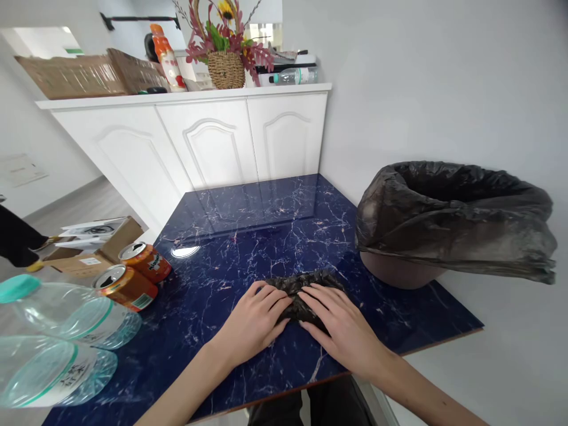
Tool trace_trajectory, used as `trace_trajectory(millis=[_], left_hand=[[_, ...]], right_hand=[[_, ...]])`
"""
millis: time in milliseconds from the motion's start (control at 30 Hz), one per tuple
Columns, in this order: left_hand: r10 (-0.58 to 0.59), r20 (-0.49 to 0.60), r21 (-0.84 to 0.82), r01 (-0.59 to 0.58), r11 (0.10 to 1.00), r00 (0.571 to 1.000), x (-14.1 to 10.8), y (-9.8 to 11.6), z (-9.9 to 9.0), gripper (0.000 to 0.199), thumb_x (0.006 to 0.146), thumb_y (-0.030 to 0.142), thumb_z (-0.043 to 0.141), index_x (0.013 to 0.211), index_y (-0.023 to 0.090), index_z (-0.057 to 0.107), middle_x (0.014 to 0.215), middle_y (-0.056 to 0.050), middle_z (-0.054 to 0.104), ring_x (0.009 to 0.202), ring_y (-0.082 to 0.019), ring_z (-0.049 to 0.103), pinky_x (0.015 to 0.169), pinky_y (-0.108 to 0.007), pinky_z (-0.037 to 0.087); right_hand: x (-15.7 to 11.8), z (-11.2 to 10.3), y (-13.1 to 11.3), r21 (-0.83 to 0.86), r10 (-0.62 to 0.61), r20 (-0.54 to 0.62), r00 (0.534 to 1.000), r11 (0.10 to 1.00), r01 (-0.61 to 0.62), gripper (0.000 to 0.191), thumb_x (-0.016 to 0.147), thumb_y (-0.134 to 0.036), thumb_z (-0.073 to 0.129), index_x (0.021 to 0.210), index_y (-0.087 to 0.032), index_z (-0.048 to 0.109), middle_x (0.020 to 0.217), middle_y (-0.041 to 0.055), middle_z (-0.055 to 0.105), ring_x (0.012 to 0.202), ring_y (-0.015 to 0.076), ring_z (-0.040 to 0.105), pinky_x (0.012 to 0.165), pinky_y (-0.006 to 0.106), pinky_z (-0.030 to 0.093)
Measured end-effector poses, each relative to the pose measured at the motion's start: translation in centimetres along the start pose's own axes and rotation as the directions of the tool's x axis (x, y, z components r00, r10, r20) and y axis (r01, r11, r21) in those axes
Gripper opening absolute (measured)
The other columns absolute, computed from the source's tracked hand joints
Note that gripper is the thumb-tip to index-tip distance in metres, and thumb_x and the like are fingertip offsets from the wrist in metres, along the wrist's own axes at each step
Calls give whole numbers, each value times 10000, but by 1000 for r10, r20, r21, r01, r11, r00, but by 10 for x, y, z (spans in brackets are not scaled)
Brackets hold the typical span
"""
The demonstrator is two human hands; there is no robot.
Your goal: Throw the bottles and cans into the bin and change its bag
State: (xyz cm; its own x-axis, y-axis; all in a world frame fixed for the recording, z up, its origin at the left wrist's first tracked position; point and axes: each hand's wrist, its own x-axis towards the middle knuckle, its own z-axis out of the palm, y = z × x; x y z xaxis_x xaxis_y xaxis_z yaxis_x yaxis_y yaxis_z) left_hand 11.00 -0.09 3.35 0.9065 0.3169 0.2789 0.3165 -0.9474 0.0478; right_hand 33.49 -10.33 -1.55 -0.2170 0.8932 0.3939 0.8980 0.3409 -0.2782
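A crumpled black plastic bag (295, 285), gathered into a low roll, lies across the dark blue marbled table near its front edge. My left hand (261, 313) presses on the roll's left part, its fingers curled over the plastic. On the right part rests my right hand (339, 322), also with its fingers bent over the roll and the thumb on the near side. The undersides of the fingers are hidden. To the right stands a bin (399, 269), with a black garbage bag (444, 219) lining it and folded loosely over its rim.
Two clear bottles (93, 319) and two orange soda cans (146, 263) stand along the table's left edge. Beyond are an open cardboard box (84, 260) and a white cabinet (213, 142) bearing a flower basket (225, 70). A wall borders the right side.
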Motion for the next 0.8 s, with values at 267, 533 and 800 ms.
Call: trace_trajectory(millis=[267, 533, 800], left_hand=[[54, -151, 136, -33, 990, 987, -5, -8, -12, 255, 1051, 142, 524, 1255, 215, 659, 1167, -67, 774, 1031, -235, 721, 931, -414, 537], [49, -326, 182, 12, 983, 944, -11, -30, -21, 291, 974, 59, 495, 1145, 209, 676, 1114, -94, 744, 938, -231, 685, 856, -382, 526], [-30, -144, 149, 51, 988, 989, 1, -59, 4, 350, 847, -13, 478, 1054, 212, 647, 1089, -89, 695, 939, -243, 646, 828, -389, 512]], right_hand=[[4, -14, 16, -17, -117, -111, 987, 993, 116, 487, 1018, -34, 477, 1438, -193, 664, 1311, 93, 774, 1148, 231, 742, 982, 436, 606], [0, -35, 35, -96, -221, -293, 930, 975, 201, 592, 1034, -11, 440, 1532, -286, 602, 1419, 54, 733, 1303, 231, 679, 1072, 437, 544], [19, -14, 41, -183, -84, -78, 993, 981, 68, 559, 983, 16, 457, 1475, -179, 638, 1501, 100, 661, 1434, 309, 544, 1157, 530, 497]])
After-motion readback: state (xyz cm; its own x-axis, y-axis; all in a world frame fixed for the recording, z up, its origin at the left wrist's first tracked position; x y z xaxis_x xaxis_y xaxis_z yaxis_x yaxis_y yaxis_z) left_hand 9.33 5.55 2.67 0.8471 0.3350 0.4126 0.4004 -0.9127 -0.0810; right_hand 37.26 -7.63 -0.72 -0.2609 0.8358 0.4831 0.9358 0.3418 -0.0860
